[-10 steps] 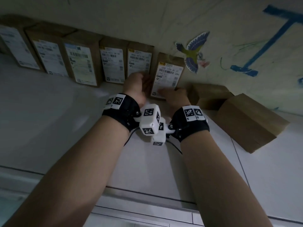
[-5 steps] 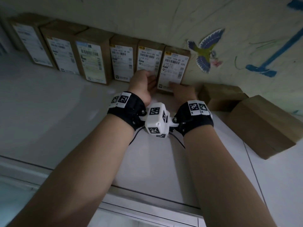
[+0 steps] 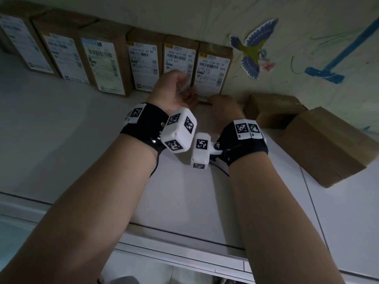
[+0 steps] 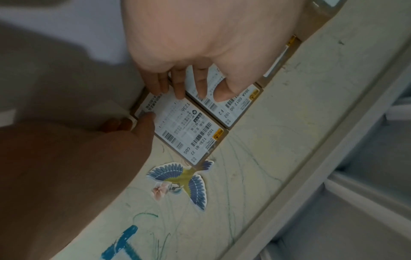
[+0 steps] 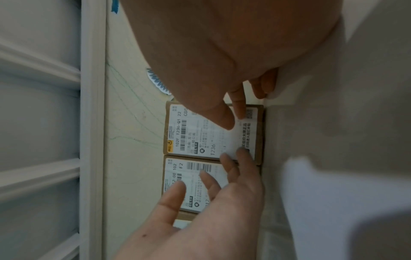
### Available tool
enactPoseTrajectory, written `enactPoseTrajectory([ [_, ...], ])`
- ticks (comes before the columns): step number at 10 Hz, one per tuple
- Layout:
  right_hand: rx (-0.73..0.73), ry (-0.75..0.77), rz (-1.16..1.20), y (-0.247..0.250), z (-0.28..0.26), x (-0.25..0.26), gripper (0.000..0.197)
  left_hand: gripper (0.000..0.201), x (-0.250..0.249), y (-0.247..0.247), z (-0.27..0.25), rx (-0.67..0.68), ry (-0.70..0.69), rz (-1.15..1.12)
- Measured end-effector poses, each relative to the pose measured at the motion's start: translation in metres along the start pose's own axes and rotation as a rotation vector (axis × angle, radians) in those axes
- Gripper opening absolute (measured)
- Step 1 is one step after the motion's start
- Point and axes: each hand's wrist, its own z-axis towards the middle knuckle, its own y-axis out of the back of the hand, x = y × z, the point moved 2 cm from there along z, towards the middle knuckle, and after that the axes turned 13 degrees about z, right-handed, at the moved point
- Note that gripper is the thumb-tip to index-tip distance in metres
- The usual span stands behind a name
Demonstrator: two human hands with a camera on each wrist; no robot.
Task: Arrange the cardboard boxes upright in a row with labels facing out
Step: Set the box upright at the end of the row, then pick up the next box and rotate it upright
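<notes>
Several upright cardboard boxes stand in a row against the wall, white labels facing out. The rightmost box (image 3: pixel 213 66) (image 4: pixel 189 130) (image 5: pixel 200 137), marked T236, stands flush beside its neighbour (image 3: pixel 180 56) (image 4: pixel 233 105) (image 5: pixel 191 168). My left hand (image 3: pixel 188 89) (image 4: pixel 177 89) (image 5: pixel 222 176) lays straight fingers across the lower labels of both boxes. My right hand (image 3: pixel 223 103) (image 4: pixel 142 121) (image 5: pixel 231 116) presses thumb and forefinger on the T236 box's lower right corner. Two plain brown boxes (image 3: pixel 272 109) (image 3: pixel 324 144) lie flat to the right, no labels showing.
The boxes stand on a white counter (image 3: pixel 61 119) whose front edge (image 3: pixel 184 236) runs below my forearms. A bird sticker (image 3: pixel 252 50) and blue scribbles mark the wall right of the row. A white framed panel (image 5: pixel 44 123) rises above the wall strip.
The T236 box leaned apart from its neighbour a second ago; it now stands upright, pushed left against it. Both hands stayed on its front.
</notes>
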Motion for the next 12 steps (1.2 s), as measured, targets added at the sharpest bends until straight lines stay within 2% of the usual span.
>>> enactPoseTrajectory([
  [2,0.048,-0.020,0.051,0.002,-0.004,0.001,0.040,0.021,0.002,0.011,0.015,-0.023,-0.023,-0.027],
  [5,0.038,-0.007,0.012,0.002,-0.003,0.001,0.040,0.024,0.003,0.016,0.011,0.028,0.011,-0.016],
  [6,0.103,0.010,-0.076,0.001,-0.007,0.007,0.044,0.025,0.006,0.012,0.010,0.072,0.007,-0.016],
  [7,0.069,-0.040,0.068,0.000,-0.015,0.011,0.044,0.022,0.014,0.002,0.010,0.104,0.021,-0.018],
  [8,0.083,-0.238,0.585,0.005,-0.017,0.008,0.051,0.011,0.021,-0.006,0.012,0.126,0.053,0.019],
  [9,0.138,-0.221,0.494,0.023,-0.030,0.010,0.059,0.007,0.021,-0.013,0.013,0.179,0.074,0.047],
  [10,0.096,-0.262,0.645,0.054,-0.028,0.011,0.057,0.021,0.022,-0.021,0.014,0.196,0.060,0.117],
  [11,0.012,-0.199,0.652,0.085,-0.027,0.008,0.067,0.027,0.026,-0.029,0.009,0.188,0.071,0.180],
  [12,-0.154,-0.136,0.740,0.107,-0.021,0.003,0.077,0.026,0.027,-0.043,0.001,0.201,0.048,0.230],
])
